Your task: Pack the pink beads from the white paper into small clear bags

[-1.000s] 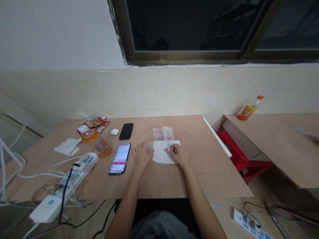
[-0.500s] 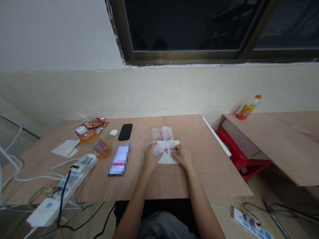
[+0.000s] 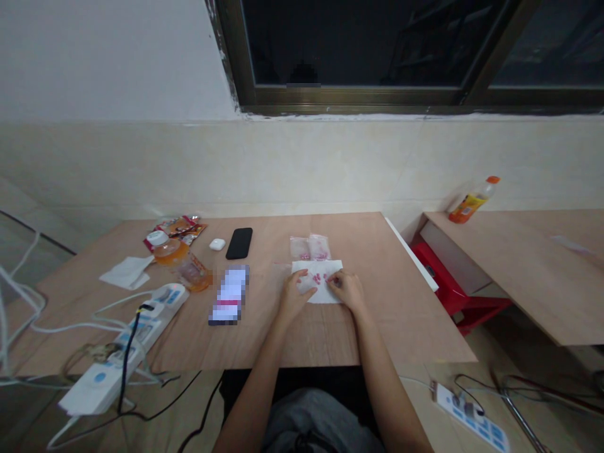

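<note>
A white sheet of paper (image 3: pixel 325 297) lies on the table with several small red pieces (image 3: pixel 317 278) on it. Over its left edge, my left hand (image 3: pixel 295 296) has thumb and fingers curved around a small clear plastic bag (image 3: pixel 282 270), whose outline is faint. My right hand (image 3: pixel 350 290) rests at the paper's right side, fingertips pinched beside the red pieces; what is between them is too small to make out. Just behind the paper are two clear bags, a left one (image 3: pixel 299 246) and a right one (image 3: pixel 319 245), with red bits inside.
Left of my hands lie a lit phone (image 3: pixel 229 296), a black phone (image 3: pixel 239 243) and a white earbud case (image 3: pixel 217 244). Further left are an orange drink bottle (image 3: pixel 186 264), snack wrappers (image 3: pixel 189 226), tissue (image 3: pixel 125 272) and a power strip (image 3: pixel 136 333) with cables.
The whole view has shifted slightly. Both hands stay at the paper, with the right fingertips still pinched beside the red pieces.
</note>
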A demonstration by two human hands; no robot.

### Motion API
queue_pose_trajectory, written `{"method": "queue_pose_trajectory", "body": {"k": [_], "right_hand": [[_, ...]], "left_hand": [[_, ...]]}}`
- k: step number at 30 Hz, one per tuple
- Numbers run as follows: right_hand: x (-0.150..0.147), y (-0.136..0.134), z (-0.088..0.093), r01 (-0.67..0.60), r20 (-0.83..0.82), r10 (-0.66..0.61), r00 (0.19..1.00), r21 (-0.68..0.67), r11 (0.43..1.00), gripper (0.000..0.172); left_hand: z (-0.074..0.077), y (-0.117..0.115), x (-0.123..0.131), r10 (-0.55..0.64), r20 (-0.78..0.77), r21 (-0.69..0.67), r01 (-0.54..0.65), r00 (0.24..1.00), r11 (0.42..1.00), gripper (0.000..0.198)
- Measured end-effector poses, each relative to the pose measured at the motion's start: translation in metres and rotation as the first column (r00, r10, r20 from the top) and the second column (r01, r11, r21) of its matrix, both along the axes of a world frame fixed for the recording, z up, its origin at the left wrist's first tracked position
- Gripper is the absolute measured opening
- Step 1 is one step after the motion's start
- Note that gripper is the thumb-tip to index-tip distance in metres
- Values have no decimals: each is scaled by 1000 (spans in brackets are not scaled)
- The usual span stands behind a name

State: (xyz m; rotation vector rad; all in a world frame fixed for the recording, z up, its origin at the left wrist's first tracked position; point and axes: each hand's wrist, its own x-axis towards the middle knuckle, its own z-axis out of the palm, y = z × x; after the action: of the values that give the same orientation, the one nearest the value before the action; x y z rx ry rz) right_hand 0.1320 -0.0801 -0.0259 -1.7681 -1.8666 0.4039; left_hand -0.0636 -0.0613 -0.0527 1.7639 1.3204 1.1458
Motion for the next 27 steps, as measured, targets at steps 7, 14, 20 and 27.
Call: {"method": "queue_pose_trajectory", "body": {"k": [7,14,20,27], "right_hand": [[-3,1,2,-9,0,9,1000,-2,1000,17],[-4,4,-4,-21,-73,26,997,65,998,15],[-19,7,-12,-81,-286,118,951,139,987,19],[-22,9,-14,-94,-338,123,933,101,990,22]], "left_hand": [[-2,-1,0,0,9,7,0,1000,1000,50],[0,0,0,-16,13,-12,16,1000,1000,47],[2,0,-1,-28,21,-8,28,999,1000,48],[0,0,-1,-24,27,-20,24,999,999,48]]}}
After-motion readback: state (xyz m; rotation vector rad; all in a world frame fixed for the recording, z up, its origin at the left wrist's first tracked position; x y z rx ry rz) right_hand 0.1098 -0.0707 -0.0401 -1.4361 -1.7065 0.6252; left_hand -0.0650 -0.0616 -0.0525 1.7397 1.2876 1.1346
